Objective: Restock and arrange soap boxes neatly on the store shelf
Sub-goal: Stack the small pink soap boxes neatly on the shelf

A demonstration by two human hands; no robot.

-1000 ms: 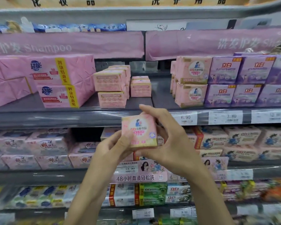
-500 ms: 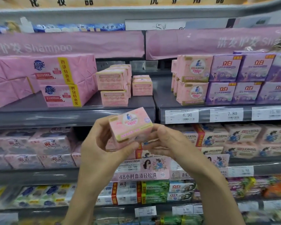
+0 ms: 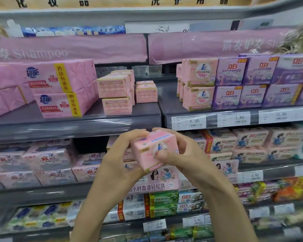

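- two hands hold one pink soap box [image 3: 154, 151] at the centre of the frame, in front of the rail of the upper shelf [image 3: 73, 124] and clear of every shelf.
- left hand [image 3: 117, 159]: fingers curl over the box's upper left edge; the palm lies against its left side.
- right hand [image 3: 187, 154]: the thumb presses on the round printed label of the front face; the fingers wrap behind the right side.
- box attitude: tilted, one corner pointing down, top face visible.
- upper shelf, centre of frame: stacked pink soap boxes [image 3: 115, 95], two high, with a shorter stack [image 3: 146, 92] just beside them on the right.
- upper shelf, right of frame: matching pink boxes [image 3: 198, 84], two high, touching a row of purple boxes [image 3: 243, 82].
- upper shelf, left of frame: large pink wrapped packs [image 3: 59, 88].
- price label [image 3: 189, 121] reading 6.90 sits on the shelf rail, above the right hand.
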